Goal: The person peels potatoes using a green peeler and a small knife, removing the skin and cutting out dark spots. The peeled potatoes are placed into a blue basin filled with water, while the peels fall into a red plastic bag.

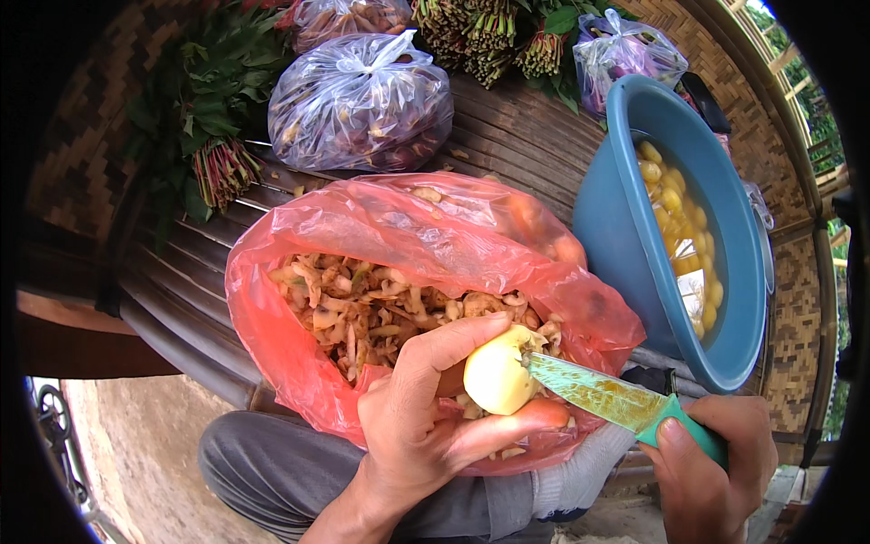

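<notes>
A peeled pale-yellow potato (pixel 499 374) is pinched between the thumb and fingers of my left hand (pixel 435 401). My right hand (pixel 714 462) grips the green handle of a kitchen knife (pixel 598 394), whose stained blade tip touches a dark hollow in the potato's top right side. Beneath both lies an open red plastic bag (pixel 272 238) full of peelings (pixel 367 306). To the right, a large blue plastic basin (pixel 629 204) holds many peeled yellow potatoes (pixel 669 197) in water.
On the slatted bamboo bench (pixel 516 129) stand a knotted clear bag of purplish produce (pixel 360 102), a smaller knotted bag (pixel 629 58) and bundles of leafy greens (pixel 224 170). Woven bamboo panels (pixel 795 340) edge the bench. A bicycle (pixel 61 428) is at the lower left.
</notes>
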### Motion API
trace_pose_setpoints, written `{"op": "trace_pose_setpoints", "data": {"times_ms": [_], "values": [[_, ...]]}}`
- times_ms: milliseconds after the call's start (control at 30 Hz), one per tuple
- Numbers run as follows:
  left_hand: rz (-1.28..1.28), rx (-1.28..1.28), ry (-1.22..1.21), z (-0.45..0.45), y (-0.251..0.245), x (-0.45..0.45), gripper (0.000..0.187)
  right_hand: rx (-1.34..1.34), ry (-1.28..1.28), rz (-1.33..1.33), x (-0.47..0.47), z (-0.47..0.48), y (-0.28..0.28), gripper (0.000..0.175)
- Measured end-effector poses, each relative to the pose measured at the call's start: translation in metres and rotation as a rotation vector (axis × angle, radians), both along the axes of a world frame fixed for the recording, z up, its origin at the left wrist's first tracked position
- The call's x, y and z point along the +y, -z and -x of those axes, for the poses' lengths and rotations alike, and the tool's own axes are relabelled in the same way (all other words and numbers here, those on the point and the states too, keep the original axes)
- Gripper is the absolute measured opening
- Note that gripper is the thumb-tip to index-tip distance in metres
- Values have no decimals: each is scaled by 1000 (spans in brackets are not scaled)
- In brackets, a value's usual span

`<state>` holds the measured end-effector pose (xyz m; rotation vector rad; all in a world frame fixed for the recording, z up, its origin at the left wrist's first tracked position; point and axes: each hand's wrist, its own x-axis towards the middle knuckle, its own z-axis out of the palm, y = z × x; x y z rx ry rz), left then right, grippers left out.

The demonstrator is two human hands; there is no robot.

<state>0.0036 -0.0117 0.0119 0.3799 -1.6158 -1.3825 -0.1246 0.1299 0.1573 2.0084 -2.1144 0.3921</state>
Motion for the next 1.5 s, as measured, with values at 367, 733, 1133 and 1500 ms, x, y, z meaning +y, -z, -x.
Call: {"op": "trace_pose_setpoints", "data": {"times_ms": [367, 733, 1133, 1500], "values": [[-8, 51, -57, 0, 2, 6, 72, -334, 210, 171, 12, -19, 46, 42], [30, 280, 47, 6, 7, 7, 77, -704, 349, 278, 17, -43, 75, 30], [28, 258, 198, 5, 2, -3, 65, -1167, 455, 313, 31, -33, 94, 39], [-24, 226, 74, 7, -6, -1, 51, -504, 273, 256, 44, 3, 58, 44]]}}
